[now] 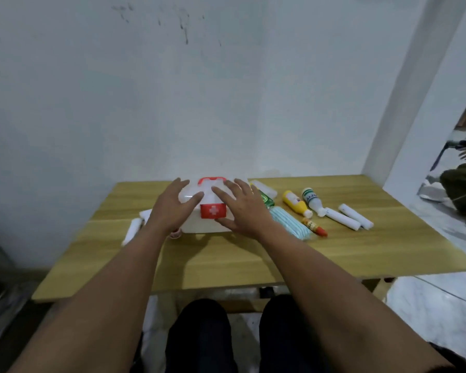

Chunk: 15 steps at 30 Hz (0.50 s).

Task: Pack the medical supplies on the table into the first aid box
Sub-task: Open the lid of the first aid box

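A white first aid box [199, 223] with a red handle [211, 180] and a red cross latch [213, 210] stands shut on the wooden table [226, 259]. My left hand [172, 208] rests on the box's left top, fingers spread. My right hand [242, 208] lies on its right side, fingers spread, thumb near the latch. To the right lie a green bottle [265, 197], blue face masks [289, 222], a yellow bottle [296, 203], a white bottle [313, 201], a small red-tipped tube [314, 226] and two white gauze rolls [349, 218].
Left of the box lie white rolls [133, 230] and a small tape roll [175, 234], partly hidden by my left forearm. A white packet [264, 187] sits behind the green bottle. The wall stands just behind the table. Another person sits at the far right [463, 189].
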{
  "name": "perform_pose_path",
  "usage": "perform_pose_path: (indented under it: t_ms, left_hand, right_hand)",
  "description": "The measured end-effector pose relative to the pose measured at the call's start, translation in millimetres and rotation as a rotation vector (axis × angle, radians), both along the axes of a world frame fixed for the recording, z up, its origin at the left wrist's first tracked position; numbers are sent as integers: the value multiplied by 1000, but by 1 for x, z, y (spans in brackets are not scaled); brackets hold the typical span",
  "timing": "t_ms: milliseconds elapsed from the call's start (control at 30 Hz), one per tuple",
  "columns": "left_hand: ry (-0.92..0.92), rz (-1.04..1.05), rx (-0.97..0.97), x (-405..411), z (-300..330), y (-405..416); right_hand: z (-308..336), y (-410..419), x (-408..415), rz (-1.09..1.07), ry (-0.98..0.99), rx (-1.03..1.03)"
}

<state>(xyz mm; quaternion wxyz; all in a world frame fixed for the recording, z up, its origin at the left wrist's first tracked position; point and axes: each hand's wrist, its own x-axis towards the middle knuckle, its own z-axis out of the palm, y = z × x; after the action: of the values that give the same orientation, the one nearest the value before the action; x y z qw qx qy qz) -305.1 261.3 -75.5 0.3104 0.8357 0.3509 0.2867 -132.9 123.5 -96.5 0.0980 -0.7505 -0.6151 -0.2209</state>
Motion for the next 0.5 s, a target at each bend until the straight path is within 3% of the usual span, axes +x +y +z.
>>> perform_pose_path:
  t_ms: [100, 233, 500]
  left_hand:
    - [-58, -26, -52, -6, -1, 5]
    - [-46, -90, -40, -4, -5, 9]
    - [-86, -73, -206, 10, -26, 28]
  right_hand:
    - [-2, -6, 2, 119, -32, 127]
    - [3, -4, 7, 205, 94, 327]
    - [47, 12, 28, 248, 405, 313]
